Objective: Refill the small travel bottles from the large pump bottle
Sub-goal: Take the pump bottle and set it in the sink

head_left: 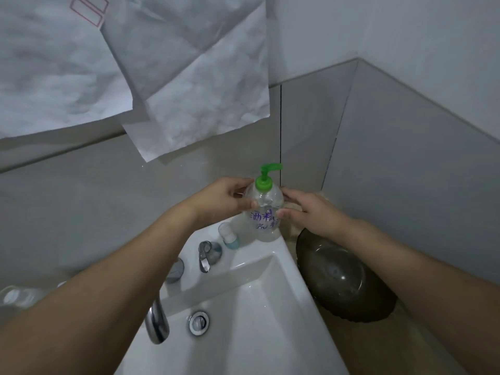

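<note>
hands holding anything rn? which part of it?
Both hands hold the pump bottle by its clear upper body, just under the green collar: left hand on its left side, right hand on its right. The pump head is untouched.

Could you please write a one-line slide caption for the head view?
Both hands, left and right, hold a clear pump bottle with green pump upright on the white sink's back corner.

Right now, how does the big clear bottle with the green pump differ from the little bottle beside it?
The clear plastic pump bottle is much larger than the small teal-based travel bottle. It has a green pump; the small one a pale cap. Both hands grip the large one; the small one stands untouched. Both stand upright on the white sink ledge.
</note>
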Action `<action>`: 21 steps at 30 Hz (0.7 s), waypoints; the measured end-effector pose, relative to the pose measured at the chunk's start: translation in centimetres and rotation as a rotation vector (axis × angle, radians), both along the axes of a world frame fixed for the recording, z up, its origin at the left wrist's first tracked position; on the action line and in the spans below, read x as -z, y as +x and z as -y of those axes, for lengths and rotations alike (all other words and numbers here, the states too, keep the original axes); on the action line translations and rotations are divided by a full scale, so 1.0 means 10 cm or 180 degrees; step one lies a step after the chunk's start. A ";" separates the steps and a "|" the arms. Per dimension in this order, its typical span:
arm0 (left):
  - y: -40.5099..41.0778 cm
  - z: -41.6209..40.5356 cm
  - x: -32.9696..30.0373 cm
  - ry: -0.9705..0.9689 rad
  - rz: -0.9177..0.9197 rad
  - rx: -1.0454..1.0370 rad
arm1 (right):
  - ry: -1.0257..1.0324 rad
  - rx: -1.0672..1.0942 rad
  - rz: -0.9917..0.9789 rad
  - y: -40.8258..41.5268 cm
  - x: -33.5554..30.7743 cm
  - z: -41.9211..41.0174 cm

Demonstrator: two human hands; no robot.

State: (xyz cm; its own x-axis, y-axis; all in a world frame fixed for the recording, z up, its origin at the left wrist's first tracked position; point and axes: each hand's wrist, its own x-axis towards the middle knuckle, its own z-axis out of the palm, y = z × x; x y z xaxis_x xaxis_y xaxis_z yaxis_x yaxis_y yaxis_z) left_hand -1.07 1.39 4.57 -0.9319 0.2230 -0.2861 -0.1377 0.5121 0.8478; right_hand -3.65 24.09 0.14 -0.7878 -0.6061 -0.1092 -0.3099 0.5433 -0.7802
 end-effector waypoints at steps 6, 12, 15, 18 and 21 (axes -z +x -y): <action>0.28 -0.02 -0.28 -0.0140 -0.0052 -0.0020 | -0.0062 0.0004 -0.0080 0.27 -0.23 -0.04; 0.69 -0.12 -0.51 -0.0299 -0.0214 -0.0065 | -0.0066 -0.0004 -0.0243 0.64 -0.42 -0.10; 0.91 -0.18 -0.55 -0.0352 -0.0283 -0.0045 | -0.0132 -0.0017 -0.0360 0.82 -0.42 -0.16; 1.13 -0.23 -0.49 -0.0511 -0.0401 -0.0040 | -0.0194 0.0015 -0.0433 0.98 -0.32 -0.24; 1.33 -0.27 -0.33 -0.0462 -0.0461 0.0014 | -0.0172 -0.0068 -0.0595 1.15 -0.16 -0.28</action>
